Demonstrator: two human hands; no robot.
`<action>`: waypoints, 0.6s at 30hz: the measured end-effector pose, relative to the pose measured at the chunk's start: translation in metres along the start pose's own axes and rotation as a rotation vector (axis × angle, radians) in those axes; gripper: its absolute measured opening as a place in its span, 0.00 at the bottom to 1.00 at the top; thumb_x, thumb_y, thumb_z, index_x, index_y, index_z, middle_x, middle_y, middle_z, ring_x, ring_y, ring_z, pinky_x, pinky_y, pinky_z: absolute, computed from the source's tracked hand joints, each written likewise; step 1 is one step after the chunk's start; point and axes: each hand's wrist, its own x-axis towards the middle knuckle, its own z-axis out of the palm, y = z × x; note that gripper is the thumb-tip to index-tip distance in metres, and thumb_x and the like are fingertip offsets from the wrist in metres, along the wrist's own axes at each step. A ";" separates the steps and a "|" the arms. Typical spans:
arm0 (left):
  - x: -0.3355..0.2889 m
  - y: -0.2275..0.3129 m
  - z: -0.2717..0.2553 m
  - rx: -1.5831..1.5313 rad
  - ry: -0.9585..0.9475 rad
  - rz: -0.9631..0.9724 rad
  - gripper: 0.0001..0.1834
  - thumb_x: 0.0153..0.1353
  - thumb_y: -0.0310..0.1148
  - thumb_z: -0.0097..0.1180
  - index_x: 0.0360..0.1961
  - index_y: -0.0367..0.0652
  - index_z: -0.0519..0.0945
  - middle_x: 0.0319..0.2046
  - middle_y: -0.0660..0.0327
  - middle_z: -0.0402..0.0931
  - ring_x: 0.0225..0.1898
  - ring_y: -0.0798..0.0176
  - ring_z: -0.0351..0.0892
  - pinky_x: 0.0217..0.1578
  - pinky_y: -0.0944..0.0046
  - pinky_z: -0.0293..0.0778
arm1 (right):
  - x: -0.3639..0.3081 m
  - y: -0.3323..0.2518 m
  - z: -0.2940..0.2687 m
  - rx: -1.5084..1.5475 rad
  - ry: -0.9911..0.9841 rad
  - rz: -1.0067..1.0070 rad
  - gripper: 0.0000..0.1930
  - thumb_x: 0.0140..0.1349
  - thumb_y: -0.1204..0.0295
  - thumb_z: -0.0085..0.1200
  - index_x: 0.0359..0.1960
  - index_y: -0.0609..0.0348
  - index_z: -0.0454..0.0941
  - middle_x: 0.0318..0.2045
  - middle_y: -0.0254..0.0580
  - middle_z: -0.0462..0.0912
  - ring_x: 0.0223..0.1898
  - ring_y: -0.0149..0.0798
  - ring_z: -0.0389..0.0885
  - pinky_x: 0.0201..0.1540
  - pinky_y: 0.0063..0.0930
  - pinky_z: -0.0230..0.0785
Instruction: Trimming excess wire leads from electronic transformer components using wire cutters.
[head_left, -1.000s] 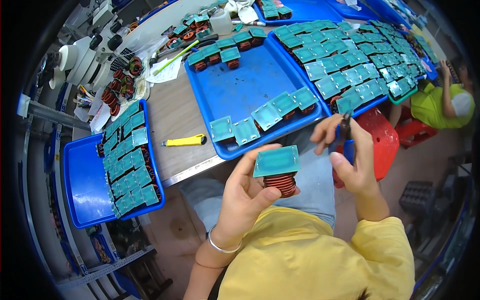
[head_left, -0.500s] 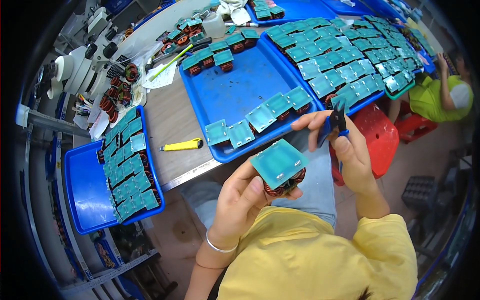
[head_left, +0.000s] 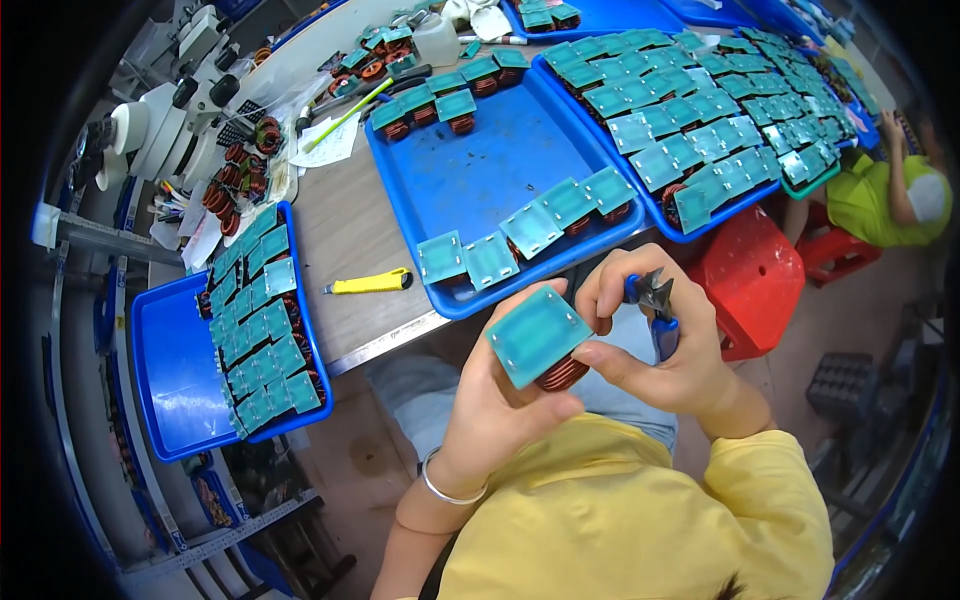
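My left hand [head_left: 490, 425] is closed around a copper-wound choke coil [head_left: 564, 374] topped by a square green circuit board [head_left: 540, 336]. The board's face is tilted up toward me, with small solder points along two edges. Tucked in my right hand [head_left: 690, 365] is a pair of blue-handled side cutters [head_left: 664, 330], their dark jaws pointing up. The thumb and fingertips of that hand also reach the coil's right side, at the board's edge. The blue tray [head_left: 480, 165] lies just beyond both hands, with several similar board-topped coils along its near and far ends.
A yellow utility knife [head_left: 370, 283] lies on the bench [head_left: 345, 220]. Filled blue trays stand left and right. Bare coils [head_left: 235, 185] and a microscope-like instrument [head_left: 160, 130] are at the left. A red stool [head_left: 750, 280] is at the right; a person in bright green [head_left: 890, 200] sits beyond.
My right hand has come in to the coil, and the cutters have turned within it. My left hand has rotated the coil and board, moving them slightly left.
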 end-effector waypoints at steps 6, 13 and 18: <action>0.001 0.003 -0.007 -0.056 0.021 0.086 0.34 0.51 0.42 0.62 0.53 0.37 0.61 0.46 0.48 0.69 0.38 0.59 0.76 0.37 0.67 0.73 | -0.001 -0.004 -0.004 0.166 0.001 0.125 0.15 0.49 0.78 0.60 0.38 0.64 0.67 0.28 0.36 0.74 0.28 0.26 0.70 0.32 0.19 0.66; 0.003 0.004 -0.018 -0.218 -0.112 -0.078 0.37 0.61 0.51 0.43 0.60 0.31 0.52 0.53 0.41 0.63 0.50 0.43 0.71 0.46 0.59 0.75 | -0.001 0.003 -0.007 -0.024 0.028 0.054 0.16 0.48 0.79 0.59 0.38 0.63 0.67 0.33 0.37 0.76 0.27 0.25 0.66 0.33 0.18 0.65; 0.003 0.005 -0.013 -0.224 -0.108 -0.103 0.36 0.63 0.50 0.40 0.60 0.30 0.51 0.54 0.40 0.61 0.49 0.42 0.71 0.46 0.59 0.75 | 0.000 0.007 -0.004 0.009 0.051 0.017 0.17 0.48 0.80 0.60 0.39 0.63 0.67 0.35 0.37 0.76 0.27 0.23 0.65 0.33 0.16 0.64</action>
